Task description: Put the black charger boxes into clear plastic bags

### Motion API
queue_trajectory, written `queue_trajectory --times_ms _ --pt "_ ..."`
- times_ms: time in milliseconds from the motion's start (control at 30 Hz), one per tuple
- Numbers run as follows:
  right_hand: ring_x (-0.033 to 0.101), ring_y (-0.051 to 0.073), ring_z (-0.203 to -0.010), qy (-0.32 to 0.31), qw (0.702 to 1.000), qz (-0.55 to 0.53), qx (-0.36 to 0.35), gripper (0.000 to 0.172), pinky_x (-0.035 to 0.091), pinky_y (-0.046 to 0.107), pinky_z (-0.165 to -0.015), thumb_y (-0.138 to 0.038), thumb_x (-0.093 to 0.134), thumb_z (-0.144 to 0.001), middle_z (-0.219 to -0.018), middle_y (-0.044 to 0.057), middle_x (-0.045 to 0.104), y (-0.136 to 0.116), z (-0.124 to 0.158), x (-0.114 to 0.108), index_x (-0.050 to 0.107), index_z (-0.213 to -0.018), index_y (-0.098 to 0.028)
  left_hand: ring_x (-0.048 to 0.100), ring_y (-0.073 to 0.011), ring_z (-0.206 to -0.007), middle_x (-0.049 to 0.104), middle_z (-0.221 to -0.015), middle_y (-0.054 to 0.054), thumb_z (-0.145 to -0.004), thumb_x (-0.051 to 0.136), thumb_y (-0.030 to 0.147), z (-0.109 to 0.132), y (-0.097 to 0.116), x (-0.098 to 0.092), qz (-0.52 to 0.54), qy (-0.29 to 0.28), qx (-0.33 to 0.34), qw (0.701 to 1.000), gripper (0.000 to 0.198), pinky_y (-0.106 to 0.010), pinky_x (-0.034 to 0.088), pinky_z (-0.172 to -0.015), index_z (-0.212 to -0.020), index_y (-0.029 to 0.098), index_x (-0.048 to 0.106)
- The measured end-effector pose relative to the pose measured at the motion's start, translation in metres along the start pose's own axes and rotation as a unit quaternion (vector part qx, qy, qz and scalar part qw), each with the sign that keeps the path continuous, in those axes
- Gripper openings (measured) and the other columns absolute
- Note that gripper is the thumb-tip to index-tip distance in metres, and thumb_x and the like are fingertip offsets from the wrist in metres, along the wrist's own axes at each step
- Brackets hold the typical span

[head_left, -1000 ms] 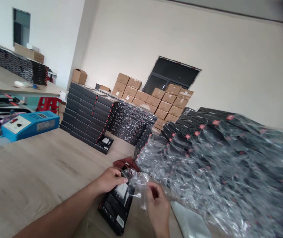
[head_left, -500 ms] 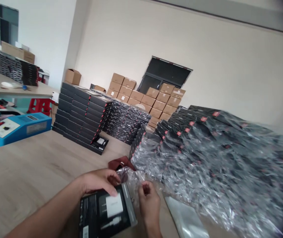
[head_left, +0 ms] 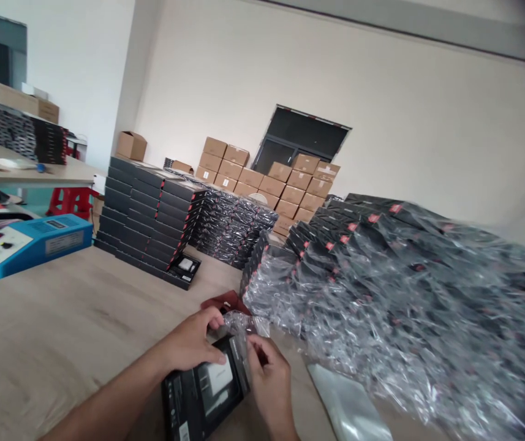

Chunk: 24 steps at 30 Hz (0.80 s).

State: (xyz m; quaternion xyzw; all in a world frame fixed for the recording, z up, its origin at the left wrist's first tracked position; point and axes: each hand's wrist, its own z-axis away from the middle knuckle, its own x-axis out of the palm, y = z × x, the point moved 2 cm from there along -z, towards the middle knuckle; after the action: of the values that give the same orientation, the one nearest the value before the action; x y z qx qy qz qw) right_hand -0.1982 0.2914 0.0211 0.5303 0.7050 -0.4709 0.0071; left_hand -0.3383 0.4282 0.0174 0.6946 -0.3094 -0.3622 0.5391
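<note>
here both hands grip a black box, bagged stacks crowding just beside.

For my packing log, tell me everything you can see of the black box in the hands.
The flat black box, cardboard by its look, shows a white part on its face and white print at its near end. It lies tilted over the wooden table, far end at a crinkled clear bag. The left hand grips its far edge; the right hand pinches the bag beside it.
</note>
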Motion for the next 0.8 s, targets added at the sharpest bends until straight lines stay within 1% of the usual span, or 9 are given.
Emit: queue_trajectory --times_ms 133,300,400,467,567,633,733,800 --pt "0.059 0.015 -0.067 -0.001 1.0 0.004 -0.007 0.027 0.047 0.023 -0.063 -0.04 0.052 -0.085 -0.076 0.004 0.066 -0.006 0.0 -0.001 0.068 -0.087 -0.018 0.056 -0.0175 -0.084 0.063 -0.092 -0.001 -0.055 0.072 0.018 0.0 0.009 0.001 -0.064 0.014 0.034 0.997 0.04 -0.024 0.04 -0.073 -0.093 0.017 0.063" --pt "0.059 0.016 -0.068 -0.008 1.0 -0.002 -0.013 0.027 0.047 0.023 -0.064 -0.041 0.053 -0.085 -0.076 0.003 0.066 -0.009 0.001 0.0 0.067 -0.087 -0.019 0.056 -0.018 -0.085 0.063 -0.093 -0.001 -0.051 0.076 0.021 0.0 0.007 0.004 -0.069 0.027 0.043 0.996 0.048 -0.024 0.041 -0.073 -0.097 0.017 0.063" --pt "0.059 0.016 -0.067 -0.012 1.0 -0.008 -0.018 0.027 0.047 0.023 -0.063 -0.042 0.053 -0.085 -0.074 0.003 0.065 -0.007 0.002 0.0 0.067 -0.087 -0.019 0.058 -0.019 -0.086 0.064 -0.098 -0.002 -0.055 0.074 0.024 -0.001 0.002 0.004 -0.081 0.017 0.027 0.996 0.053 -0.026 0.043 -0.076 -0.107 0.02 0.065" --pt "0.058 0.015 -0.065 -0.015 1.0 -0.013 -0.018 0.027 0.046 0.022 -0.061 -0.042 0.053 -0.085 -0.073 0.003 0.064 -0.007 0.003 -0.001 0.067 -0.087 -0.019 0.059 -0.0203 -0.088 0.065 -0.103 -0.004 -0.06 0.071 0.026 -0.001 0.001 0.004 -0.096 0.012 0.025 0.995 0.051 -0.027 0.043 -0.079 -0.11 0.02 0.066" --pt "0.058 0.015 -0.064 -0.029 0.999 -0.016 -0.015 0.026 0.045 0.022 -0.06 -0.041 0.053 -0.085 -0.072 0.002 0.064 -0.007 0.004 -0.002 0.068 -0.086 -0.019 0.06 -0.0216 -0.092 0.065 -0.105 -0.006 -0.065 0.067 0.029 -0.001 0.0 0.003 -0.112 0.016 0.037 0.993 0.042 -0.028 0.043 -0.08 -0.106 0.019 0.069" --pt "0.058 0.015 -0.065 -0.031 0.999 -0.015 -0.009 0.026 0.046 0.022 -0.061 -0.04 0.053 -0.086 -0.074 0.002 0.065 -0.006 0.004 -0.004 0.068 -0.086 -0.019 0.06 -0.0211 -0.09 0.066 -0.102 -0.006 -0.065 0.067 0.029 0.0 0.001 0.003 -0.118 0.022 0.04 0.992 0.037 -0.027 0.044 -0.078 -0.1 0.019 0.071" --pt "0.06 0.016 -0.069 -0.01 1.0 -0.019 0.006 0.026 0.047 0.023 -0.065 -0.04 0.053 -0.086 -0.078 0.004 0.067 -0.002 0.003 -0.005 0.067 -0.089 -0.018 0.06 -0.0196 -0.083 0.067 -0.093 -0.004 -0.061 0.07 0.03 0.001 0.004 0.003 -0.125 0.033 0.025 0.991 0.031 -0.026 0.043 -0.072 -0.089 0.017 0.069" --pt "0.061 0.016 -0.069 0.003 1.0 -0.024 0.007 0.026 0.048 0.023 -0.064 -0.04 0.054 -0.085 -0.078 0.004 0.067 0.001 0.003 -0.005 0.067 -0.09 -0.017 0.06 -0.019 -0.08 0.067 -0.089 -0.003 -0.06 0.07 0.03 0.001 0.005 0.003 -0.128 0.036 0.019 0.991 0.029 -0.026 0.042 -0.07 -0.086 0.016 0.067"
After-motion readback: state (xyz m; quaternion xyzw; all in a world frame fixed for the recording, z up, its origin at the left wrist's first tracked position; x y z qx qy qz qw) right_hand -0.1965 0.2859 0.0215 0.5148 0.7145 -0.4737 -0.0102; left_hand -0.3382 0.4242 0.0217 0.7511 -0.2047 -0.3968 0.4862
